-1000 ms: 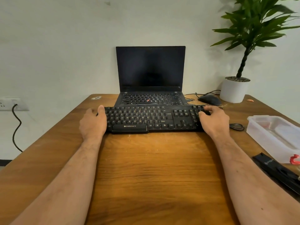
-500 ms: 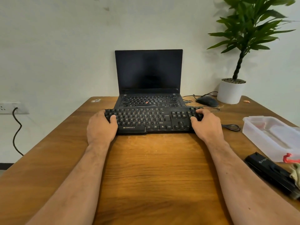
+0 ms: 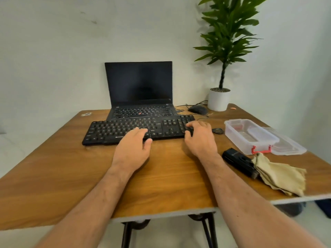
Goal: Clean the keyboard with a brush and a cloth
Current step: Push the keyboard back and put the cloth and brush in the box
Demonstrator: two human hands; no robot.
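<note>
The keyboard (image 3: 138, 129) lies on the wooden tabletop (image 3: 89, 169), slewed a little so its left end sits nearer the front edge, with its far edge just in front of the open laptop (image 3: 141, 97). Both hands are on it. The left hand (image 3: 133, 147) lies over the front edge near the middle, fingers laid forward across the keys and thumb along the front rim. The right hand (image 3: 200, 138) is at the right end, fingers curled over the number-pad corner, and its grip looks closed on that end, though the fingertips are partly hidden.

Neither cleaning tool has been picked up. The black brush (image 3: 238, 161) lies off to the right with the beige cloth (image 3: 279, 174) touching its near end, beside a clear plastic box (image 3: 250, 135).

This looks like placing the keyboard before brushing. To do it well, I would bring it clear of the laptop and square to the front edge, with bare wood around it so loosened crumbs fall on the tabletop. Watch the thin cable (image 3: 217, 130) coiled just right of the keyboard, which could snag. One hand should steady the keyboard while the other reaches right for the brush.
</note>
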